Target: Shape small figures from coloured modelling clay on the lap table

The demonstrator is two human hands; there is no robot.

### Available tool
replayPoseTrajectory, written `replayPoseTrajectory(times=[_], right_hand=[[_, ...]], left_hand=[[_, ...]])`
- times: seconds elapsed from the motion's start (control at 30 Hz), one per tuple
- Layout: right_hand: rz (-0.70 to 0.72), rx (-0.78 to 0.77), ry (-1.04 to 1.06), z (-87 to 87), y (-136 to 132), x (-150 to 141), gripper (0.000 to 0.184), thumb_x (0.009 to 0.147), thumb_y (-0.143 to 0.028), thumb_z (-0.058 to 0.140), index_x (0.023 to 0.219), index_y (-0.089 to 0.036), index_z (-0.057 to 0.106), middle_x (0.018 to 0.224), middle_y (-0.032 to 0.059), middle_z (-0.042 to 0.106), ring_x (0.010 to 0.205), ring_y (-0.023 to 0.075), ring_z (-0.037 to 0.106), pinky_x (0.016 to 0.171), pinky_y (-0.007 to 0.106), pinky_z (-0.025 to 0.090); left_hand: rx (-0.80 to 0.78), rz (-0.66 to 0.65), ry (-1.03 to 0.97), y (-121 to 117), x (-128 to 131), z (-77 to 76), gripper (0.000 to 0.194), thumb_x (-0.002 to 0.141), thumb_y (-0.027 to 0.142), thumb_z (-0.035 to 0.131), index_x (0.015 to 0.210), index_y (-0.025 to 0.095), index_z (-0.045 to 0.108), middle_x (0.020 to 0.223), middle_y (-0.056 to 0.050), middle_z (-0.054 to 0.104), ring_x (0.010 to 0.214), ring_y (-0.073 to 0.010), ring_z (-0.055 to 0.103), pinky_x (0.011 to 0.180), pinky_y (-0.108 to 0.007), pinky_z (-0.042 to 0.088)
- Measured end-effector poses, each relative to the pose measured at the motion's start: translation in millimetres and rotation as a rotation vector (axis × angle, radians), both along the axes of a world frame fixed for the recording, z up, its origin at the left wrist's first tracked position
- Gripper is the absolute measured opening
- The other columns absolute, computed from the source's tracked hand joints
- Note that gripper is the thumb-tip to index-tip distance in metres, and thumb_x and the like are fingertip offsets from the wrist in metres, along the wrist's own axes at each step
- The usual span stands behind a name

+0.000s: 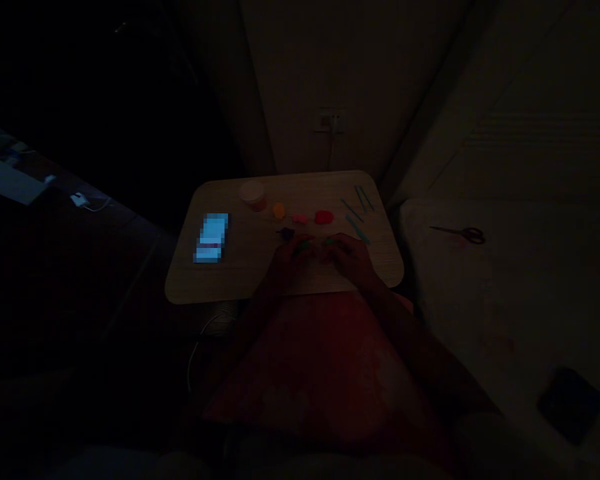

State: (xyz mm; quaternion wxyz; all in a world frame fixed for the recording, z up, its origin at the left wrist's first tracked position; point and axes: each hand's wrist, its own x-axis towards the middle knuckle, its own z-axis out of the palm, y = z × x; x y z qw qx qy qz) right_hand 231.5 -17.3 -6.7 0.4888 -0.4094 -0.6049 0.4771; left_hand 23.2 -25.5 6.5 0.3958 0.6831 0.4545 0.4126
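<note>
Both hands are over the front part of a small wooden table [230,283], in dim light. My left hand [286,259] is closed around a green piece of modelling clay [305,245]. My right hand [351,259] has its fingers curled on another bit of green clay [329,241]; whether the two bits are joined I cannot make out. Just beyond my hands lie a dark purple lump [287,233], an orange lump [279,211], a pink lump [300,219] and a red lump [324,217]. Several thin teal modelling tools [357,229] lie on the right.
A tub with a pale lid [253,193] stands at the back left of the table. A lit phone [211,238] lies at its left. Scissors [465,233] and a dark object [571,404] rest on the pale surface at right. A wall socket [330,121] is behind.
</note>
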Motion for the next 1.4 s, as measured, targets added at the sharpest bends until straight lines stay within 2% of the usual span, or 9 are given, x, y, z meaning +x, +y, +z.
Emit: replayPoseTrajectory(times=[0.1,0.23,0.37,0.57,0.73,0.93,1.07,1.27,1.4], right_hand=[[-0.004,0.015,-0.025,4.3,-1.5,-0.3,0.017,0.090,-0.038,0.067,0.092,-0.022,0.071,0.069,0.0016,0.074,0.059,0.0174,0.068,0.059,0.030,0.055],[0.000,0.029,-0.104,7.6,-2.6,-0.1,0.020,0.088,-0.042,0.069,0.087,-0.022,0.072,0.066,0.0019,0.072,0.060,0.0182,0.068,0.059,0.030,0.052],[0.025,0.055,-0.205,6.8,-1.7,1.0,0.026,0.089,-0.045,0.069,0.080,-0.021,0.073,0.063,0.0019,0.070,0.059,0.0173,0.063,0.056,0.028,0.046],[0.126,0.188,-0.329,8.6,-2.4,1.0,0.042,0.089,-0.055,0.071,0.067,-0.019,0.070,0.061,0.0003,0.063,0.058,0.0136,0.053,0.057,0.027,0.038],[0.201,0.217,-0.367,9.6,-2.7,0.6,0.048,0.090,-0.062,0.069,0.069,-0.019,0.073,0.063,0.0011,0.065,0.060,0.0144,0.054,0.059,0.027,0.039],[0.182,0.233,-0.376,10.4,-2.5,-0.1,0.043,0.088,-0.060,0.072,0.073,-0.019,0.073,0.066,0.0015,0.067,0.059,0.0146,0.054,0.059,0.027,0.041],[0.159,0.203,-0.373,11.7,-4.4,0.2,0.036,0.086,-0.055,0.076,0.082,-0.019,0.075,0.072,0.0024,0.070,0.063,0.0157,0.059,0.061,0.027,0.044],[0.087,0.214,-0.288,12.0,-5.6,0.3,0.032,0.086,-0.042,0.077,0.111,-0.023,0.078,0.095,0.0061,0.079,0.078,0.0197,0.070,0.072,0.031,0.053],[0.040,0.192,-0.295,7.7,-3.5,0.8,0.020,0.086,-0.037,0.076,0.098,-0.021,0.080,0.088,0.0063,0.079,0.074,0.0197,0.070,0.070,0.031,0.052]], left_hand=[[-0.023,-0.002,0.006,-0.4,0.2,0.7,0.027,0.097,0.035,0.061,0.114,0.018,0.072,0.104,-0.008,0.079,0.096,-0.0212,0.072,0.096,-0.036,0.055],[0.081,-0.034,0.022,0.8,-0.1,3.4,0.021,0.097,0.036,0.061,0.098,0.019,0.074,0.104,-0.008,0.077,0.100,-0.0217,0.069,0.099,-0.038,0.052],[0.120,-0.017,-0.001,1.0,-1.1,4.9,0.021,0.098,0.034,0.057,0.095,0.018,0.071,0.106,-0.009,0.075,0.103,-0.0222,0.067,0.100,-0.039,0.051],[0.010,-0.036,0.015,-2.6,-0.5,7.1,0.022,0.096,0.035,0.055,0.097,0.017,0.069,0.083,-0.003,0.068,0.076,-0.0169,0.060,0.075,-0.029,0.049],[0.041,-0.119,0.142,-6.1,4.8,12.0,0.030,0.095,0.039,0.059,0.076,0.016,0.064,0.073,0.000,0.063,0.070,-0.0145,0.054,0.068,-0.027,0.042],[0.059,-0.139,0.165,-4.9,3.5,8.9,0.037,0.096,0.041,0.058,0.068,0.017,0.059,0.064,0.001,0.055,0.063,-0.0130,0.047,0.062,-0.026,0.037],[0.046,-0.153,0.148,-5.5,1.4,10.0,0.037,0.096,0.042,0.057,0.071,0.016,0.063,0.066,0.001,0.058,0.065,-0.0134,0.049,0.062,-0.026,0.037],[-0.019,-0.104,0.081,-5.7,2.8,9.9,0.043,0.099,0.046,0.051,0.068,0.017,0.058,0.064,0.001,0.054,0.062,-0.0125,0.047,0.061,-0.026,0.038],[-0.014,-0.103,0.080,-4.3,3.0,8.2,0.039,0.099,0.042,0.052,0.072,0.016,0.062,0.068,0.000,0.059,0.066,-0.0137,0.051,0.065,-0.026,0.043]])
